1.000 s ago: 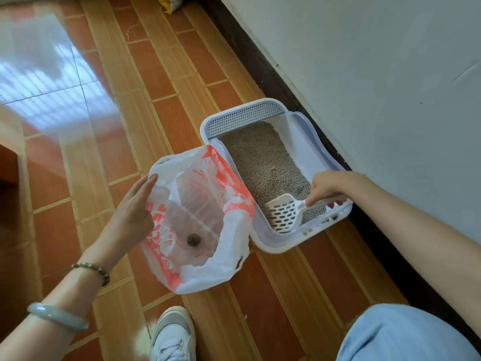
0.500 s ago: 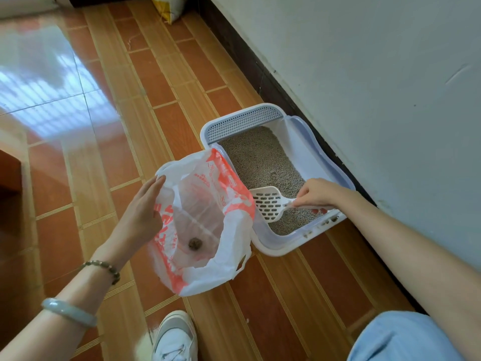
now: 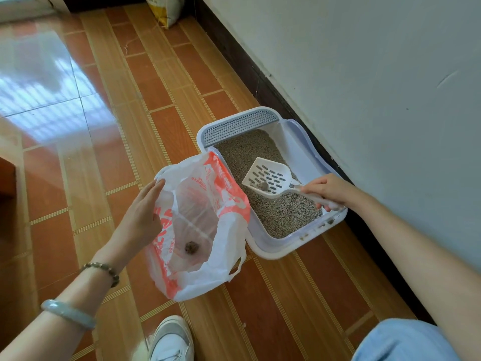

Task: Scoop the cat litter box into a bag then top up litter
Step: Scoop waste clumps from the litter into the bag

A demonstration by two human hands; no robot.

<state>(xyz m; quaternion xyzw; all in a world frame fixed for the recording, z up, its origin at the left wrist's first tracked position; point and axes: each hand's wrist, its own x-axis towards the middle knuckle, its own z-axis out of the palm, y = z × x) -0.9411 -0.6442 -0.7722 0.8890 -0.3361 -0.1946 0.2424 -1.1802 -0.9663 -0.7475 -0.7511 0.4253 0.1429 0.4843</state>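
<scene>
A white and lilac litter box (image 3: 276, 250) with grey litter (image 3: 281, 212) sits on the tiled floor by the wall. My right hand (image 3: 329, 190) grips the handle of a white slotted scoop (image 3: 268, 177), held above the litter with a small grey clump in it. To the left of the box stands an open white and orange plastic bag (image 3: 226, 259) with one dark clump (image 3: 192, 247) at its bottom. My left hand (image 3: 141, 214) holds the bag's left rim, fingers straight along it, thumb hidden.
A yellow and white sack (image 3: 166, 9) leans against the wall at the far end. A dark skirting board (image 3: 260, 71) runs along the white wall on the right. My white shoe (image 3: 171, 340) and blue-clad knee (image 3: 406, 342) are at the bottom edge.
My right hand has lifted the scoop out of the near end of the litter and up over the middle of the box, with a small clump in it. The left hand stays at the bag.
</scene>
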